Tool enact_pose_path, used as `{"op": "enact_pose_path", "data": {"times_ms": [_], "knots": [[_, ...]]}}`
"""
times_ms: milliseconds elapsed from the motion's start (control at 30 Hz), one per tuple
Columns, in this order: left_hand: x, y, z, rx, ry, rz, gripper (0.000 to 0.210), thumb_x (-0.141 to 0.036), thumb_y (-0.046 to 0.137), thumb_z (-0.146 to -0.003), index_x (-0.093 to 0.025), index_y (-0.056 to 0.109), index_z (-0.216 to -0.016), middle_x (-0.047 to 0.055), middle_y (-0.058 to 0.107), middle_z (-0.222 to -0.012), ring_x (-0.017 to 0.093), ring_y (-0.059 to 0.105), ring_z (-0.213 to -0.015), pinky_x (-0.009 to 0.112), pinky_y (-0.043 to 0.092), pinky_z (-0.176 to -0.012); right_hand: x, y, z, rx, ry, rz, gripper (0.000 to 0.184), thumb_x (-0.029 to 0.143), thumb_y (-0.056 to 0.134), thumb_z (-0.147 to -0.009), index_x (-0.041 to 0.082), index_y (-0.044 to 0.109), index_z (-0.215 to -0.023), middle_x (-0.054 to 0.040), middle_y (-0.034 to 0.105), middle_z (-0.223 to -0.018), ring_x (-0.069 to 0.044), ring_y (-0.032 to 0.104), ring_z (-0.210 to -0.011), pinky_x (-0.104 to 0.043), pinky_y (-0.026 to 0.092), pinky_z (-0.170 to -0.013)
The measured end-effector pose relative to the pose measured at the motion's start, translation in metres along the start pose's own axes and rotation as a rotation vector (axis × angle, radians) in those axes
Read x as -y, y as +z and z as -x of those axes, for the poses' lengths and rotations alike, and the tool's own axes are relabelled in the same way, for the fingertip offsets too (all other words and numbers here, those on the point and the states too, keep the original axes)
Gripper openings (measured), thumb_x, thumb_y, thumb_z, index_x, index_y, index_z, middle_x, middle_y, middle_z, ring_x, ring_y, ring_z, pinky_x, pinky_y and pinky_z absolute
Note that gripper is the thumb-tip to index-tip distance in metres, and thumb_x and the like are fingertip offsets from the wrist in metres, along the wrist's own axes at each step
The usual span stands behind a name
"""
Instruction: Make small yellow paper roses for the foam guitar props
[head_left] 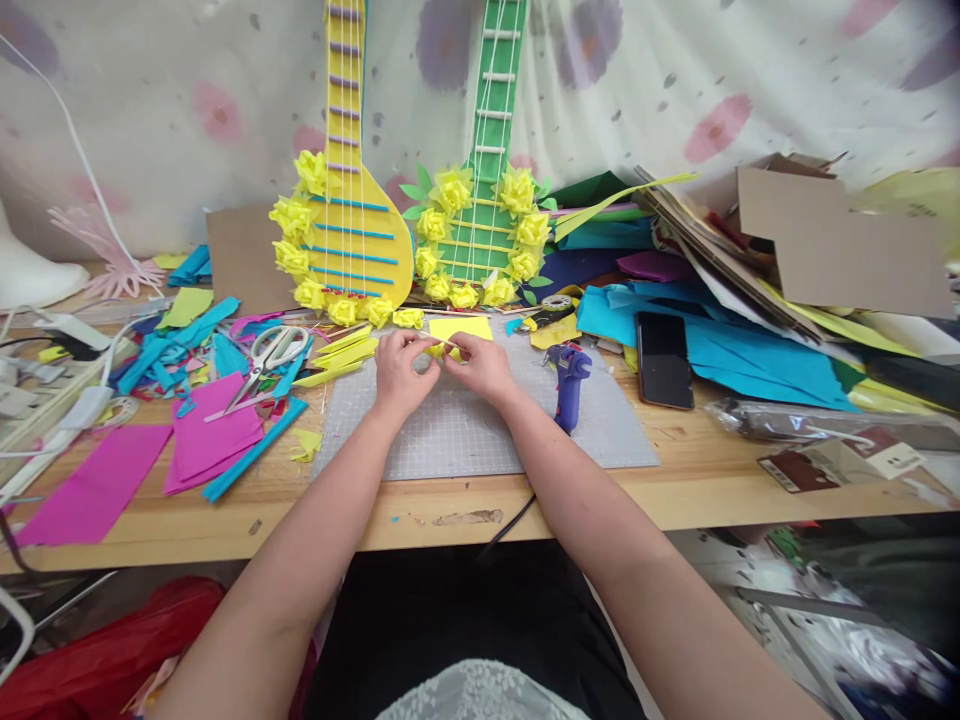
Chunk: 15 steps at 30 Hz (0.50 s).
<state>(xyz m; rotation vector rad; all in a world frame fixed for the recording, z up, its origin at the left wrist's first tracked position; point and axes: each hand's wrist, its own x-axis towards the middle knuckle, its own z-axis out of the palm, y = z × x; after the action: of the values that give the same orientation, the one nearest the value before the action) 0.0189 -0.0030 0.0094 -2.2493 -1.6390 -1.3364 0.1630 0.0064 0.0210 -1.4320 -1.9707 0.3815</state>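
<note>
Over the grey cutting mat, my left hand and my right hand meet, fingers pinched on a small piece of yellow paper. Its exact shape is mostly hidden by the fingertips. Just behind them lies a flat yellow paper sheet. Left of my left hand are several folded yellow strips, and a yellow paper flower sits beyond it. A purple glue gun stands on the mat to the right of my right forearm.
A yellow paper guitar and a green one, both trimmed with yellow flowers, lean at the back. Scissors, magenta paper and scraps lie left. A phone, blue paper and cardboard occupy the right.
</note>
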Motion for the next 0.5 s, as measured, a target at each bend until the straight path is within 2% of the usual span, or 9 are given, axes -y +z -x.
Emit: {"op": "enact_pose_path", "data": {"times_ms": [233,500], "knots": [[0.0012,-0.0002,-0.0006,0.004,0.009,-0.025,0.025,-0.016,0.061,-0.067,-0.027,0.069,-0.088,0.004,0.053,-0.082,0.019,0.048,-0.086,0.035,0.038,-0.080,0.0005,-0.0006,0.0004,-0.001,-0.011,0.005,0.019,0.033,0.047,-0.072,0.021,0.060,-0.080,0.0026,0.055,-0.064,-0.010,0.046,-0.059,-0.021,0.027,-0.054],[0.0019,0.0015,-0.0019,0.014,-0.025,-0.040,0.015,-0.022,0.059,-0.071,-0.025,0.070,-0.081,0.003,0.053,-0.077,0.019,0.047,-0.082,0.035,0.036,-0.078,-0.0011,0.0016,-0.0006,0.021,0.008,0.029,0.021,0.033,0.049,-0.072,0.022,0.062,-0.085,0.0020,0.060,-0.069,-0.011,0.049,-0.062,-0.021,0.029,-0.055]]}}
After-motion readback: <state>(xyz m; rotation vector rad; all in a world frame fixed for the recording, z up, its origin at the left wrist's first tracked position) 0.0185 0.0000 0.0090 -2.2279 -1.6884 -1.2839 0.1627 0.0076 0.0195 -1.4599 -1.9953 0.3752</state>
